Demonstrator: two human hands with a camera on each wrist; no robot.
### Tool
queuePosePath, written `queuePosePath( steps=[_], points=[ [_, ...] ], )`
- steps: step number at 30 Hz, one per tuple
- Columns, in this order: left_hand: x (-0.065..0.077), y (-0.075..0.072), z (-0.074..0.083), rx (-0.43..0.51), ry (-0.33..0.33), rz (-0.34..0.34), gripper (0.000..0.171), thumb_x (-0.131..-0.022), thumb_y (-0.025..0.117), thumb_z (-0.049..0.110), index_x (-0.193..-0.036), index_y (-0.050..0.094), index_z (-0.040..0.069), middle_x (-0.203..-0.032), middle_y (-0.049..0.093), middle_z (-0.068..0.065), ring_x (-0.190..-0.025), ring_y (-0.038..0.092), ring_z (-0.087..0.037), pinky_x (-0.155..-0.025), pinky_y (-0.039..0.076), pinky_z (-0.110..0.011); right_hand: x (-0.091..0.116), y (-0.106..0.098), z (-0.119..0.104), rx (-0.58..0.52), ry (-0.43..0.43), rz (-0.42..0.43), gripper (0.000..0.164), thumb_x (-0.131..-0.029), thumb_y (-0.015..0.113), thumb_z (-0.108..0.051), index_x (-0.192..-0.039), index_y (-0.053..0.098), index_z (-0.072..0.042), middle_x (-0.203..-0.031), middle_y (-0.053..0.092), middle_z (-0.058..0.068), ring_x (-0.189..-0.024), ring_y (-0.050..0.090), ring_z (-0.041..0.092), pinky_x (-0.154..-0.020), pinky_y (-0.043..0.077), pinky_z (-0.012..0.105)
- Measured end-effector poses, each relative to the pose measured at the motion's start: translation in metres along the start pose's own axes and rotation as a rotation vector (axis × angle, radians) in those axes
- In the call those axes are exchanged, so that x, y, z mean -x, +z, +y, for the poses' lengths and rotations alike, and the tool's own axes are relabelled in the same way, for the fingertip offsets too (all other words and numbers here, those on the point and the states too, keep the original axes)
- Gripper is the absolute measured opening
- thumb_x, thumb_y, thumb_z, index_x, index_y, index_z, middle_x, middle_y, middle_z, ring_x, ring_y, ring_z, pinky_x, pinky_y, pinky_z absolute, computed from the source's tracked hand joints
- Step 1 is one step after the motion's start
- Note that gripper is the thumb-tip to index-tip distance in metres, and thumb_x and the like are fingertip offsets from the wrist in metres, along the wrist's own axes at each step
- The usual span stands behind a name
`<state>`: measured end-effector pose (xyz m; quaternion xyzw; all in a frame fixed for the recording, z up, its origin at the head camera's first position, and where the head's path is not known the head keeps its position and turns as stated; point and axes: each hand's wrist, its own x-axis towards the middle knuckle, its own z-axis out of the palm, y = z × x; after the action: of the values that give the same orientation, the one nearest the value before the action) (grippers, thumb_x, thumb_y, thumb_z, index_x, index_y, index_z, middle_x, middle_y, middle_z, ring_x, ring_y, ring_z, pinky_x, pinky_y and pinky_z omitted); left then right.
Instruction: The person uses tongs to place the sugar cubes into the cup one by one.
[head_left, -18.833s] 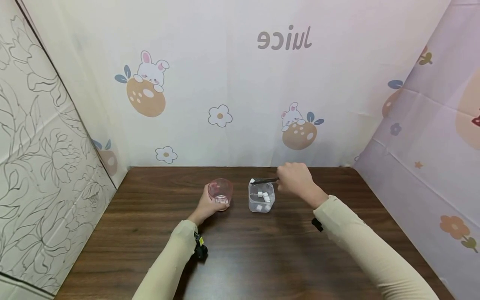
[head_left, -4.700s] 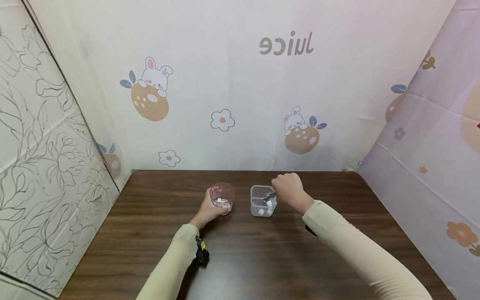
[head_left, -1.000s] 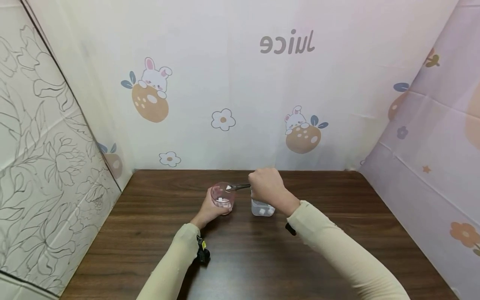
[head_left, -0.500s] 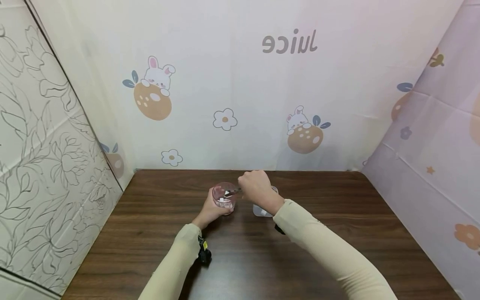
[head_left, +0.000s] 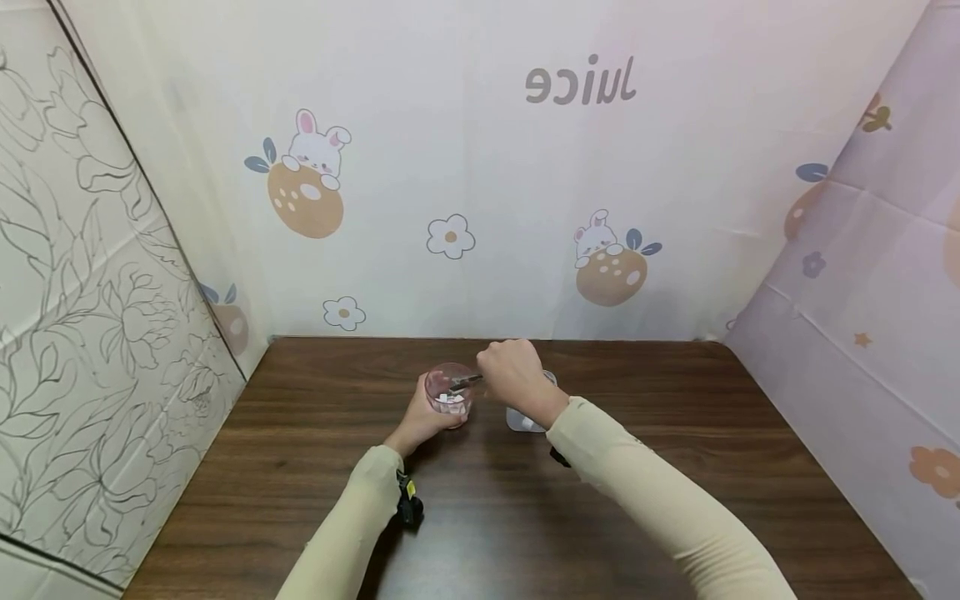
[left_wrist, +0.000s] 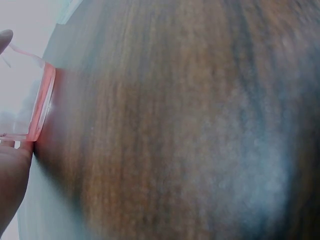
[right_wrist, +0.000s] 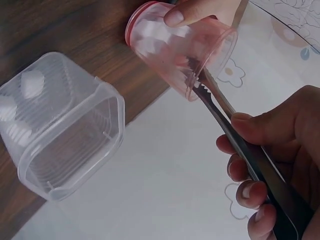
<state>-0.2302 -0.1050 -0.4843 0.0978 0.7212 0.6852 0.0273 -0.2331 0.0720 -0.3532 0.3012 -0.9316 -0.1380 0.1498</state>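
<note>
My left hand (head_left: 417,421) grips a pinkish see-through cup (right_wrist: 165,60) round its side; the cup stands upright on the table with several white cubes (head_left: 452,403) at its bottom. My right hand (head_left: 516,377) holds dark metal tongs (right_wrist: 240,145), thumb on one arm and fingers curled round the other. The toothed tips of the tongs reach inside the cup's mouth, a little apart, with no cube plainly between them. In the left wrist view only the cup's base (left_wrist: 44,100) and part of the left hand (left_wrist: 12,175) show.
To the right of the cup, partly behind my right hand, stands a clear plastic container (right_wrist: 75,115) with a few white cubes (right_wrist: 32,83) in it. The brown wooden table (head_left: 480,517) ends at a printed curtain (head_left: 375,167) at the back.
Earlier the tongs were in the container. A second ago they held a white cube at the cup's rim; they have moved left into the cup and the cube has left the tips.
</note>
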Motion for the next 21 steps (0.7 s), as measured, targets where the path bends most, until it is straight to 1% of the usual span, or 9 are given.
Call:
queuePosePath(
  steps=[4,6,8,11,14,16,18,21],
  points=[
    [-0.001,0.000,-0.001,0.007,0.002,0.008,0.088,-0.067,0.078,-0.007,-0.139,0.026,-0.006,-0.135,0.040,-0.027,-0.120,0.044,-0.039,-0.089,0.045,-0.030,0.003,-0.003,0.006,-0.020,0.002,0.009,0.034,-0.064,0.085,-0.042,-0.060,0.062,-0.017,-0.050,0.047,-0.006,-0.045,0.034,0.008,-0.039,0.039,0.027],
    [0.000,-0.001,0.000,0.000,0.003,0.011,0.088,-0.067,0.078,-0.007,-0.139,0.026,-0.006,-0.136,0.040,-0.027,-0.121,0.043,-0.041,-0.089,0.044,-0.032,0.006,-0.006,0.009,-0.032,0.004,0.011,0.037,-0.063,0.086,-0.038,-0.055,0.057,-0.018,-0.049,0.044,-0.006,-0.045,0.033,0.008,-0.039,0.038,0.028],
    [0.000,-0.001,0.000,0.000,0.005,0.009,0.088,-0.067,0.078,-0.008,-0.138,0.027,-0.006,-0.136,0.039,-0.028,-0.121,0.042,-0.043,-0.091,0.043,-0.035,0.008,-0.009,0.013,-0.036,0.005,0.014,0.044,-0.064,0.085,-0.036,-0.050,0.047,-0.020,-0.047,0.039,-0.007,-0.045,0.030,0.009,-0.038,0.034,0.027],
    [0.001,0.000,0.000,-0.010,0.015,0.012,0.087,-0.067,0.079,-0.006,-0.138,0.028,-0.005,-0.135,0.040,-0.028,-0.122,0.041,-0.042,-0.095,0.040,-0.039,0.013,-0.015,0.018,-0.047,0.003,0.028,0.052,-0.065,0.083,-0.031,-0.049,0.035,-0.020,-0.047,0.029,-0.008,-0.046,0.025,0.009,-0.038,0.027,0.026],
    [0.001,0.000,-0.001,-0.024,0.034,0.021,0.087,-0.067,0.080,-0.005,-0.137,0.029,-0.006,-0.135,0.042,-0.028,-0.123,0.041,-0.041,-0.098,0.037,-0.042,0.017,-0.023,0.025,-0.051,-0.002,0.074,0.050,-0.066,0.075,-0.018,-0.051,0.028,-0.020,-0.050,0.019,-0.007,-0.047,0.019,0.010,-0.040,0.020,0.026],
    [0.001,0.001,-0.002,-0.030,0.039,0.023,0.086,-0.066,0.080,-0.005,-0.137,0.030,-0.006,-0.134,0.043,-0.027,-0.124,0.041,-0.040,-0.099,0.037,-0.043,0.019,-0.026,0.031,-0.050,0.001,0.110,0.046,-0.064,0.069,-0.011,-0.051,0.026,-0.019,-0.051,0.017,-0.006,-0.048,0.018,0.011,-0.039,0.019,0.027],
    [0.002,0.001,-0.002,-0.036,0.041,0.023,0.086,-0.066,0.080,-0.005,-0.136,0.030,-0.006,-0.135,0.043,-0.027,-0.124,0.041,-0.039,-0.099,0.036,-0.043,0.021,-0.030,0.037,-0.045,0.009,0.126,0.043,-0.063,0.065,-0.008,-0.051,0.025,-0.019,-0.051,0.017,-0.006,-0.048,0.018,0.012,-0.039,0.019,0.028],
    [0.002,0.001,-0.002,-0.039,0.042,0.020,0.086,-0.066,0.080,-0.005,-0.136,0.030,-0.006,-0.135,0.043,-0.027,-0.125,0.040,-0.039,-0.100,0.036,-0.042,0.025,-0.032,0.047,-0.035,0.030,0.111,0.043,-0.063,0.066,-0.010,-0.050,0.027,-0.019,-0.050,0.019,-0.007,-0.047,0.020,0.012,-0.038,0.021,0.028]
  ],
)
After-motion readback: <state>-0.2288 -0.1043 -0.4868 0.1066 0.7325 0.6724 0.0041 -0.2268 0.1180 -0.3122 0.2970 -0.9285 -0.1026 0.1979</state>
